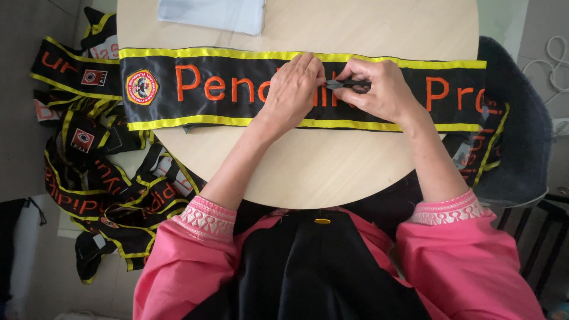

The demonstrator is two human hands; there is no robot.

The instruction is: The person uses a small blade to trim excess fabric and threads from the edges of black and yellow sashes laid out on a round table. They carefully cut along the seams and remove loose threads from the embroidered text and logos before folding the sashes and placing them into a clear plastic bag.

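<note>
A black sash (225, 89) with yellow edging, orange embroidered letters and a round badge lies stretched across a round wooden table (308, 172). My left hand (291, 89) rests flat on the middle of the sash, its fingertips pressing the fabric. My right hand (382, 89) is just beside it, fingers closed around a small dark cutting tool (348, 84) whose tip points left at the lettering between the two hands. Pink sleeves with white patterned cuffs cover both my forearms.
A heap of similar black and yellow sashes (112, 178) hangs off the table's left side down to the floor. A pale folded cloth (213, 15) lies at the far table edge. A dark chair (515, 130) stands on the right, with more sash draped beside it.
</note>
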